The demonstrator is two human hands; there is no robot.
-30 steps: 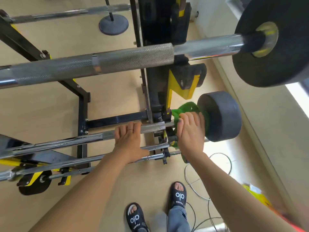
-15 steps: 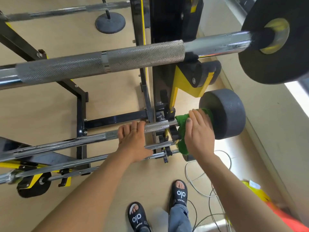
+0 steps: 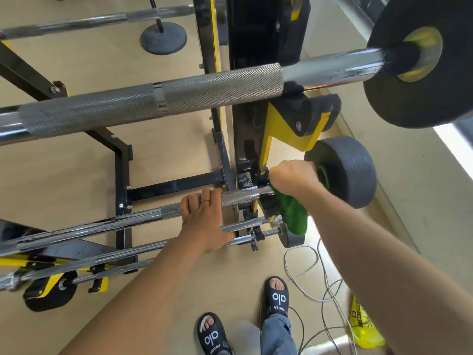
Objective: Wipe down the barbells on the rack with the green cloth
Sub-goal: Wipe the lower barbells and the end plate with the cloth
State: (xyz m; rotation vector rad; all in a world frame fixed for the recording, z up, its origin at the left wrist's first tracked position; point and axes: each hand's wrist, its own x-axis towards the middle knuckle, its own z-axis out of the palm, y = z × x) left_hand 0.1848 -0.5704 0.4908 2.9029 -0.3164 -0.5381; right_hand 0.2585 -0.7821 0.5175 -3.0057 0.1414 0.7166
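Note:
My right hand (image 3: 294,179) grips the green cloth (image 3: 291,213) around the right end of a lower barbell (image 3: 240,196), just inside its dark grey plate (image 3: 345,172); the cloth hangs down below my wrist. My left hand (image 3: 202,219) is curled over the same bar's knurled shaft, left of the rack upright (image 3: 230,160), with its thumb down on the bar beneath. A thick knurled barbell (image 3: 153,106) crosses above, carrying a big black plate (image 3: 419,80). Thinner bars (image 3: 76,257) lie lower on the rack.
A yellow-and-black bar hook (image 3: 294,129) sticks out of the upright above my right hand. Loose cables (image 3: 320,285) and a yellow bag (image 3: 363,326) lie on the floor by my sandalled feet (image 3: 276,295). A round black base (image 3: 163,38) stands at the back, and a wall runs along the right.
My right hand has turned over the bar: its fingers, laid flat on the cloth before, now curl round it knuckles-up, and the cloth has slid inward and hangs lower. The left hand has stayed put.

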